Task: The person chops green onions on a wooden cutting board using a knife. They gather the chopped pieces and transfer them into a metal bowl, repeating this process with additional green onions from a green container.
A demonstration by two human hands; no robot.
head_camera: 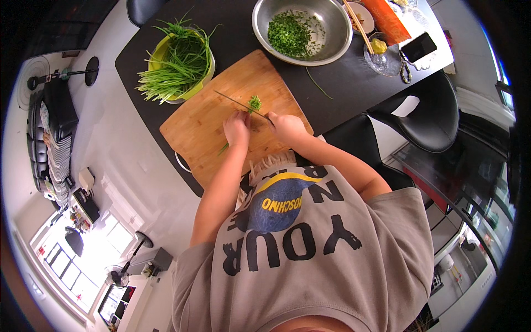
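Observation:
My right hand (287, 128) grips a kitchen knife (237, 102) by its handle, the thin blade pointing up and left across a wooden cutting board (199, 120). Beside the blade, the fingers of my left hand (237, 128) are curled down on a bunch of chives, mostly hidden beneath them. A few green stalks (224, 148) stick out behind that hand. Just past the blade lies a small heap of chopped chives (254, 102). Above the board, a steel bowl (343, 45) contains more chopped greens (289, 35).
A yellow-green basket (198, 88) of long uncut chives stands left of the board on the dark table (340, 83). Chopsticks (359, 27), a glass dish (382, 63) and a phone (419, 47) lie to the right. Black chairs (431, 112) stand along the right edge.

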